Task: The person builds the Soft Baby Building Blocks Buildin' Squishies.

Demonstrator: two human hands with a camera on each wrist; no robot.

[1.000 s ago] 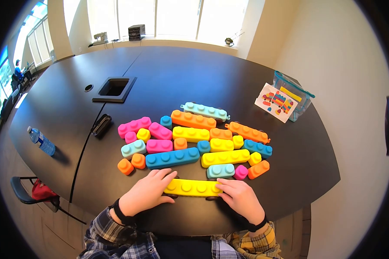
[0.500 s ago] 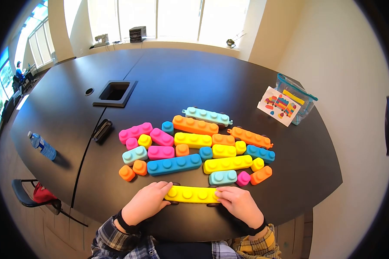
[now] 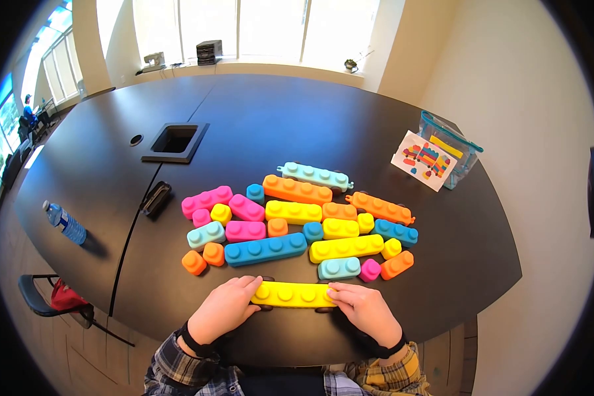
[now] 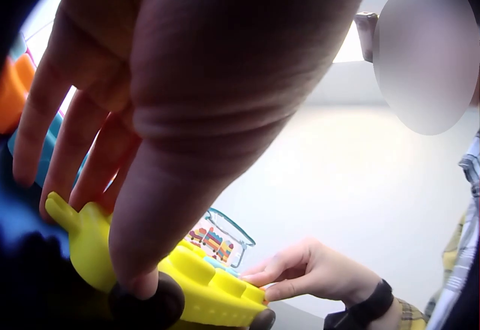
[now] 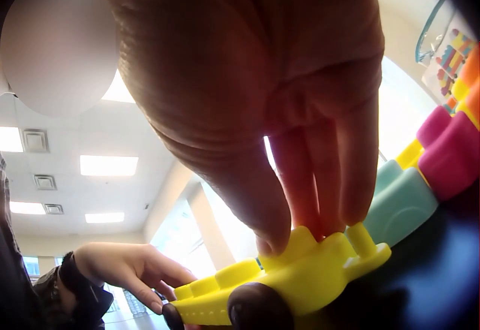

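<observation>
A yellow toy train car base with a row of studs and dark wheels lies lengthwise near the table's front edge. My left hand grips its left end, the thumb by a wheel on the near side and the fingers behind. At the other end, my right hand pinches the base between thumb and fingers. A hitch juts out past the right fingers in the right wrist view. Just beyond the base lie a light blue block, a long blue block and a long yellow block.
Several pink, orange, yellow and blue blocks spread behind. Light blue and orange wheeled bases stand farther back. A picture card leans on a clear zip bag. At left are a water bottle, a dark case and a table opening.
The left fingers, spread over the yellow base's far side a second ago, have drawn in round its end. The right hand keeps its hold. The view has shifted slightly.
</observation>
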